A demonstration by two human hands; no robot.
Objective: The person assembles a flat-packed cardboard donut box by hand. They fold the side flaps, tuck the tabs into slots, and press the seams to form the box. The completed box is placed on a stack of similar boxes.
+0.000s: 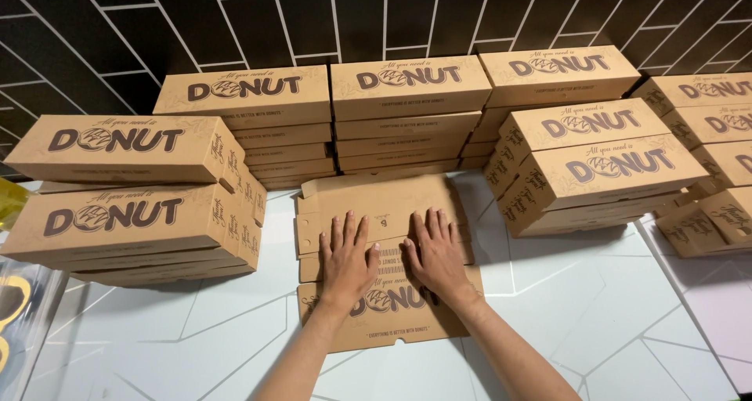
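1. Hands first: the left hand (346, 258) and the right hand (435, 254) lie palm down, side by side, fingers spread and flat, on an unfolded cardboard box (384, 254). Neither hand grips anything; both simply press on the sheet.

2. The flat box is plain brown card, lying on a white table (595, 323) straight in front of the person. Its upper panels are bare, with flaps and fold lines showing at the left edge; the panel nearest the person carries dark printed lettering.

3. Folded boxes of the same brown card surround it, all closed, so whether anything is inside cannot be told.

4. To the left, a left stack (133, 201) of long boxes stands with lids facing up and lettered ends turned toward the flat sheet.

5. Behind the sheet, a back row of stacks (407, 115) runs against the wall, several boxes high, just touching the sheet's far edge.

6. To the right, a right stack (599, 170) sits at an angle, with more boxes at the frame's edge.

7. The table top is white with thin angled lines; the wall (157, 33) behind is dark tile with pale joints.
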